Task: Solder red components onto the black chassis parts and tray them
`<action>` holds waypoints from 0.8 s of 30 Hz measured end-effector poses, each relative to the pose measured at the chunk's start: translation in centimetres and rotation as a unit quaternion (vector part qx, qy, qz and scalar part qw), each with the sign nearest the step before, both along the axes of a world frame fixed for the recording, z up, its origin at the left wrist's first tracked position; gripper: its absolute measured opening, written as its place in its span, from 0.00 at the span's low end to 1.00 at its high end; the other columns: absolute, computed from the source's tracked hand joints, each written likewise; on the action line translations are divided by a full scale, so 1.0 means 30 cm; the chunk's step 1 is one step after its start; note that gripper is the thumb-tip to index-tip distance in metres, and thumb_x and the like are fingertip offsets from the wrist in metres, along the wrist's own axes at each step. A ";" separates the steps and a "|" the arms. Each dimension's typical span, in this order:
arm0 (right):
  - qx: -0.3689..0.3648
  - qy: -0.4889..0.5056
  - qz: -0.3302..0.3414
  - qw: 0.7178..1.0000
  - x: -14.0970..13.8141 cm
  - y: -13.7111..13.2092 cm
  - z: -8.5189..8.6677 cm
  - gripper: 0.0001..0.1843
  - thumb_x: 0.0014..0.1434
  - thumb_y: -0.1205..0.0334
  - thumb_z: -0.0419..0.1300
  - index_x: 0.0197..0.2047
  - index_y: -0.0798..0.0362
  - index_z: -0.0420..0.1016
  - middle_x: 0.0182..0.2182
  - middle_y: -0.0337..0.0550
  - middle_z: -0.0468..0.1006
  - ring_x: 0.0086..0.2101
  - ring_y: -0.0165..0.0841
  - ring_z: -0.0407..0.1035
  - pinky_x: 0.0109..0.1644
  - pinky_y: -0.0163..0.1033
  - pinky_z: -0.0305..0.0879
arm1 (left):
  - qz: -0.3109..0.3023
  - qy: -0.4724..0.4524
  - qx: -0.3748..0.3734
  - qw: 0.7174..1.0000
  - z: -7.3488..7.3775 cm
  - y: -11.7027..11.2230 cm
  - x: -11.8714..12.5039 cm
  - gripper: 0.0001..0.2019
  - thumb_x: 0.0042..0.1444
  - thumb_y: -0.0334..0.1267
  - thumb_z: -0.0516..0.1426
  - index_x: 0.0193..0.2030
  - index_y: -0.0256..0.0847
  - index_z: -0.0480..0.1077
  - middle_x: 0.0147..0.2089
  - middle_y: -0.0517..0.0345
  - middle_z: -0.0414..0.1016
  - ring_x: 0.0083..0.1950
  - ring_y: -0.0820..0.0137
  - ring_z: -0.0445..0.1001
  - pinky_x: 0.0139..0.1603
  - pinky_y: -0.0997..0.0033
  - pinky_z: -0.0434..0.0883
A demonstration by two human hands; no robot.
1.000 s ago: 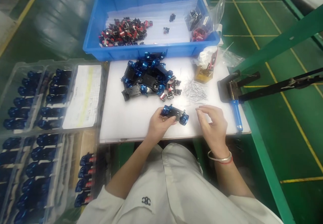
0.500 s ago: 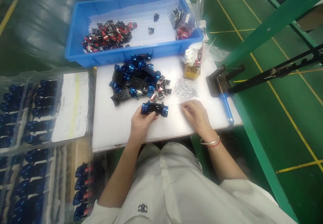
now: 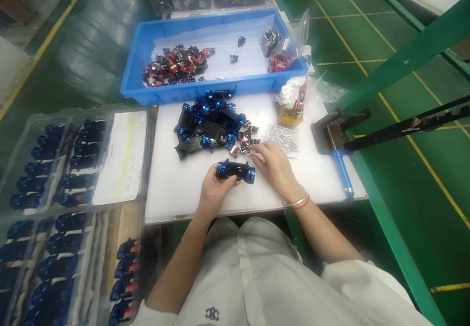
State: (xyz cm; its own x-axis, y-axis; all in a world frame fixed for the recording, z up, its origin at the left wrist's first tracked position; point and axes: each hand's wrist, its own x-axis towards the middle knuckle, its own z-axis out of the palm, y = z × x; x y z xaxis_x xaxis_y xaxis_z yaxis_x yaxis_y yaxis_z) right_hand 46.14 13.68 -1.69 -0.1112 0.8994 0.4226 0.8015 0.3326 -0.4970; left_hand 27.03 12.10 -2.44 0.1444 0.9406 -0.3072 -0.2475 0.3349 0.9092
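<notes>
My left hand [image 3: 214,190] is closed around a black toy-car chassis with blue wheels [image 3: 235,170], holding it low over the white work board [image 3: 176,184]. My right hand [image 3: 274,166] lies just right of the chassis, fingers bent and reaching to the small black and red parts [image 3: 246,143] at the edge of a heap of similar chassis [image 3: 209,125]. What its fingertips hold, if anything, I cannot make out. A scatter of thin metal pins [image 3: 282,134] lies just beyond the right hand.
A blue bin [image 3: 135,79] with red and black parts stands behind the board. Clear trays of blue car bodies [image 3: 55,169] fill the left. A small yellow box [image 3: 292,105], a black hand press with a blue handle [image 3: 336,140] and a green frame [image 3: 389,238] are at right.
My right hand has moved left from the pins to the small parts next to the chassis. My left hand turned the chassis level and keeps holding it. The camera view shifted.
</notes>
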 end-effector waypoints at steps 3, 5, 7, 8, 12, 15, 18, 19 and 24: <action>0.013 -0.037 0.004 0.999 -0.020 0.027 -0.016 0.08 0.65 0.63 0.59 0.47 0.49 0.75 0.36 0.46 0.71 0.36 0.42 0.64 0.39 0.46 0.64 | -0.003 -0.003 0.000 1.000 0.000 0.002 0.001 0.28 0.44 0.44 0.70 0.51 0.40 0.68 0.45 0.54 0.77 0.43 0.67 0.79 0.43 0.64 0.81; 0.027 -0.055 0.007 0.998 -0.030 0.038 -0.020 0.07 0.65 0.63 0.59 0.46 0.50 0.76 0.36 0.48 0.71 0.36 0.42 0.63 0.37 0.46 0.64 | -0.004 -0.008 0.002 1.000 0.002 0.003 0.001 0.30 0.44 0.44 0.70 0.53 0.40 0.68 0.46 0.54 0.76 0.44 0.67 0.78 0.43 0.65 0.81; 0.043 -0.057 0.010 0.997 -0.038 0.043 -0.018 0.06 0.66 0.63 0.58 0.44 0.49 0.77 0.36 0.48 0.72 0.36 0.42 0.64 0.38 0.46 0.65 | -0.002 -0.014 0.006 1.000 0.003 0.005 0.001 0.32 0.44 0.44 0.71 0.55 0.40 0.67 0.47 0.53 0.76 0.44 0.67 0.78 0.43 0.65 0.82; 0.051 -0.051 0.011 0.997 -0.041 0.042 -0.014 0.07 0.67 0.62 0.57 0.44 0.49 0.77 0.37 0.48 0.73 0.36 0.42 0.64 0.38 0.46 0.65 | 0.000 -0.016 0.009 1.000 0.003 0.005 0.000 0.33 0.44 0.44 0.71 0.56 0.40 0.67 0.47 0.53 0.76 0.44 0.66 0.79 0.43 0.65 0.82; 0.048 0.030 0.001 0.998 -0.043 0.025 0.007 0.09 0.68 0.59 0.56 0.42 0.48 0.78 0.37 0.47 0.76 0.39 0.41 0.67 0.43 0.47 0.67 | 0.018 -0.025 0.017 0.999 0.005 0.002 -0.001 0.36 0.45 0.44 0.71 0.60 0.43 0.64 0.48 0.52 0.75 0.45 0.65 0.79 0.43 0.64 0.82; -0.018 0.146 -0.015 0.989 -0.025 -0.005 0.023 0.09 0.67 0.56 0.58 0.38 0.49 0.78 0.35 0.45 0.78 0.37 0.39 0.71 0.42 0.45 0.69 | 0.024 -0.028 0.025 0.999 0.005 -0.002 -0.002 0.37 0.46 0.43 0.70 0.62 0.44 0.63 0.48 0.53 0.75 0.45 0.65 0.79 0.44 0.64 0.82; -0.130 0.256 -0.054 0.957 0.008 -0.051 0.039 0.12 0.62 0.52 0.61 0.35 0.50 0.79 0.32 0.43 0.80 0.33 0.36 0.72 0.38 0.43 0.69 | 0.022 -0.027 0.036 0.999 -0.004 -0.004 -0.005 0.35 0.47 0.42 0.70 0.61 0.44 0.64 0.47 0.54 0.75 0.44 0.66 0.79 0.45 0.65 0.82; -0.160 0.282 -0.068 0.944 0.020 -0.069 0.043 0.13 0.61 0.50 0.62 0.34 0.51 0.79 0.31 0.43 0.80 0.32 0.36 0.72 0.37 0.42 0.69 | 0.022 -0.026 0.039 0.999 -0.008 -0.003 -0.006 0.34 0.48 0.42 0.70 0.61 0.44 0.64 0.47 0.54 0.75 0.45 0.67 0.79 0.45 0.66 0.82; -0.242 0.347 -0.125 0.897 0.062 -0.170 0.035 0.19 0.54 0.44 0.65 0.32 0.53 0.77 0.27 0.43 0.79 0.27 0.34 0.70 0.32 0.39 0.67 | 0.029 -0.010 0.043 0.999 -0.027 0.002 -0.004 0.32 0.47 0.43 0.69 0.58 0.42 0.65 0.47 0.54 0.75 0.45 0.65 0.79 0.44 0.64 0.82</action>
